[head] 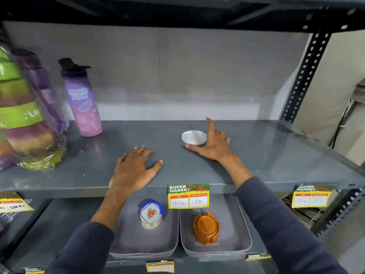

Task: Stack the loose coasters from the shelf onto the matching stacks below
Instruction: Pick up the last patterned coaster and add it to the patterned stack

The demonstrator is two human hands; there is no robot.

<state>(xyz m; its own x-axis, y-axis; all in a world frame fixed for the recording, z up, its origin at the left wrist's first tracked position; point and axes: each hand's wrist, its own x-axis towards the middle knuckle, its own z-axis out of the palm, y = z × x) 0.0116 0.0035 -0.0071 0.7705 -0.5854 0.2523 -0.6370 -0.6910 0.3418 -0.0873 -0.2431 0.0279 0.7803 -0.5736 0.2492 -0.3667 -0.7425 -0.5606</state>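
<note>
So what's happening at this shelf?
A person is tidying coasters on a shop shelf. The right hand is spread open around a loose white coaster, thumb and fingers beside it, not yet lifting it. The left hand lies flat and empty on the grey shelf. On the level below, two grey trays hold a floral coaster stack and an orange coaster stack. A purple bottle stands further left.
</note>
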